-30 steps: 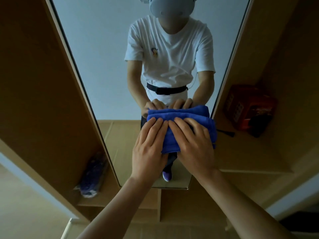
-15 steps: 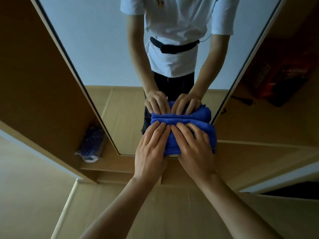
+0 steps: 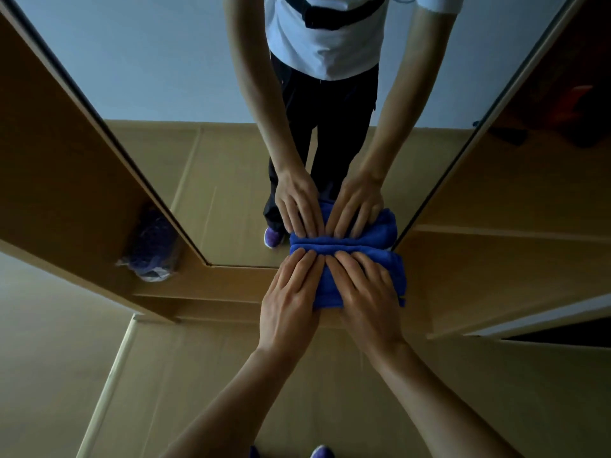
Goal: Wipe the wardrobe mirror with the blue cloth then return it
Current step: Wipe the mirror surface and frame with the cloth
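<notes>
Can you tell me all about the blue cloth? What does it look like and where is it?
The blue cloth is bright blue and looks soft and fluffy, like a towel. It is folded into a thick pad, pressed flat against the mirror at its bottom right corner, its lower part over the wooden frame. The left hand and right hand press it with straight fingers. Its reflection shows just above.

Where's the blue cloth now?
Head view, right of centre: blue cloth pressed under left hand and right hand at the bottom right corner of the mirror.
</notes>
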A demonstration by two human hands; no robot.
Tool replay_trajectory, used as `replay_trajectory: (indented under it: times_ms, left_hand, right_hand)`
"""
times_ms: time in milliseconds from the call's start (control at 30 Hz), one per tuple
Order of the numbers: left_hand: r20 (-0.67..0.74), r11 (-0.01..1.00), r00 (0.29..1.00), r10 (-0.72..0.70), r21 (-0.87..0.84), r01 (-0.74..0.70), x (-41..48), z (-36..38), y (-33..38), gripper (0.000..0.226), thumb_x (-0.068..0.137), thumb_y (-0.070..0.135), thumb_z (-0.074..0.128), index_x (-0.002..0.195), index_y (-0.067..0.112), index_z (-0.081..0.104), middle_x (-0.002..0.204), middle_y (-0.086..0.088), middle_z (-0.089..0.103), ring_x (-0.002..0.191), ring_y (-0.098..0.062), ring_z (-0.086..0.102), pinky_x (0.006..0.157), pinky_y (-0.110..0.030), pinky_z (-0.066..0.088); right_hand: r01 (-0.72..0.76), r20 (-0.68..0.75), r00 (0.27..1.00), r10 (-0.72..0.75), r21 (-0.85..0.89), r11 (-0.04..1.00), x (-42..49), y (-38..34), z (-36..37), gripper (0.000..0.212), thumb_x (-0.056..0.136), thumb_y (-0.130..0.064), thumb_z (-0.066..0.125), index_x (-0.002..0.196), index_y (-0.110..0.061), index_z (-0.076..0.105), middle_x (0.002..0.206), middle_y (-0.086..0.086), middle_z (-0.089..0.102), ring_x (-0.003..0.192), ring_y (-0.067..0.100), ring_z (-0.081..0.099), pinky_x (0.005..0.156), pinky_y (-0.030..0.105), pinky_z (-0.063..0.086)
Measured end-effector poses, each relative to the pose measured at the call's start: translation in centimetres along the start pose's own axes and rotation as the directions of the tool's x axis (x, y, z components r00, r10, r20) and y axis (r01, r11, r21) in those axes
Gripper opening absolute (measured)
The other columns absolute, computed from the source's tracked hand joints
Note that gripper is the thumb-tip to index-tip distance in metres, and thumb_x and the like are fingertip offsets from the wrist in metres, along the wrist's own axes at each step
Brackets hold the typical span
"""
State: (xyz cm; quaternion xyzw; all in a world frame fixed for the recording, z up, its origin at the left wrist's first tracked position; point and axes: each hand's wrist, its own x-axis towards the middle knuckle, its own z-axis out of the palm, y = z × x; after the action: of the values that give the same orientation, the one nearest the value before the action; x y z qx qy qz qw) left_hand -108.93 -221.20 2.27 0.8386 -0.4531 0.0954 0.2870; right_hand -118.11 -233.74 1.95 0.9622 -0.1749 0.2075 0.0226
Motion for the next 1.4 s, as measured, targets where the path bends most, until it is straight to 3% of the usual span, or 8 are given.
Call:
replay_trajectory:
  times_ms: [133,333,433,633,800,1000,1300,1400]
  left_hand:
    - [0.063,1.0,0.998,-0.022,-0.017,0.023,-1.3,2.7,-1.1,0.059,0.078,0.002,0.084,0.135,0.004,0.065,0.141,-0.013,0.062,0.138,-0.03,0.053,0.109,-0.046,0.05]
    - [0.151,0.994,0.984,-0.091,-0.039,0.098,-2.6,5.2,-1.7,0.059,0.079,0.0,0.083,0.135,0.002,0.064,0.139,-0.014,0.063,0.135,-0.031,0.055,0.106,-0.048,0.052]
    - [0.198,0.989,0.971,-0.135,-0.03,0.143,-2.5,5.1,-1.4,0.061,0.08,-0.001,0.08,0.138,0.005,0.062,0.141,-0.012,0.061,0.138,-0.03,0.053,0.109,-0.046,0.05]
    - [0.287,0.981,0.943,-0.17,-0.043,0.19,-2.1,2.4,1.6,0.055,0.081,0.001,0.072,0.134,0.01,0.065,0.137,-0.005,0.064,0.136,-0.027,0.053,0.112,-0.04,0.046]
    - [0.238,0.99,0.966,-0.104,-0.065,0.123,-0.9,-1.5,4.8,0.062,0.071,-0.001,0.08,0.131,0.006,0.066,0.135,-0.01,0.065,0.134,-0.03,0.056,0.11,-0.046,0.049]
    - [0.156,0.999,0.988,0.004,-0.054,0.004,1.9,-8.0,8.1,0.069,0.07,0.005,0.084,0.135,0.005,0.063,0.139,-0.012,0.062,0.139,-0.032,0.051,0.112,-0.048,0.046]
    - [-0.059,0.981,0.98,0.191,-0.033,-0.193,7.4,-17.7,12.2,0.07,0.075,0.008,0.08,0.141,0.008,0.058,0.145,-0.012,0.058,0.143,-0.031,0.045,0.111,-0.052,0.046]
    - [-0.159,0.97,0.959,0.236,-0.02,-0.242,9.6,-20.8,13.7,0.066,0.077,0.01,0.073,0.141,0.008,0.058,0.144,-0.011,0.058,0.142,-0.031,0.046,0.111,-0.052,0.046]
  right_hand:
    - [-0.035,0.072,0.997,0.034,0.013,0.999,-1.3,-0.1,3.0,0.047,0.093,-0.024,0.042,0.137,-0.015,0.057,0.137,0.005,0.061,0.128,0.026,0.055,0.105,0.042,0.045]
    - [-0.071,0.176,0.982,0.064,0.032,0.997,-2.6,-0.3,5.3,0.054,0.078,-0.007,0.068,0.131,-0.013,0.063,0.131,0.005,0.065,0.122,0.026,0.061,0.1,0.043,0.051]
    - [-0.099,0.221,0.971,0.086,0.05,0.994,-2.3,-0.5,4.4,0.049,0.081,-0.007,0.061,0.129,-0.012,0.065,0.13,0.005,0.066,0.122,0.026,0.061,0.1,0.043,0.051]
    - [-0.146,0.394,0.915,0.088,0.12,0.982,-1.8,-0.2,0.1,0.054,0.072,-0.003,0.072,0.124,-0.019,0.065,0.122,-0.002,0.067,0.115,0.022,0.062,0.099,0.039,0.048]
    - [-0.106,0.313,0.947,0.075,0.084,0.991,-1.2,0.7,-5.4,0.058,0.065,-0.011,0.082,0.121,-0.019,0.067,0.119,-0.002,0.069,0.112,0.021,0.065,0.095,0.039,0.051]
    - [-0.026,0.124,0.992,0.018,0.07,0.997,0.7,1.3,-12.9,0.056,0.071,-0.012,0.075,0.125,-0.016,0.062,0.123,0.001,0.066,0.114,0.024,0.062,0.095,0.04,0.05]
    - [0.05,-0.081,0.995,-0.052,-0.018,0.999,5.4,1.9,-24.2,0.058,0.08,-0.029,0.075,0.133,-0.016,0.057,0.132,0.002,0.062,0.123,0.022,0.055,0.104,0.037,0.037]
    - [0.08,-0.176,0.98,-0.088,-0.056,0.995,7.4,2.0,-28.0,0.05,0.085,-0.026,0.069,0.132,-0.016,0.058,0.132,0.001,0.062,0.123,0.022,0.055,0.105,0.037,0.038]
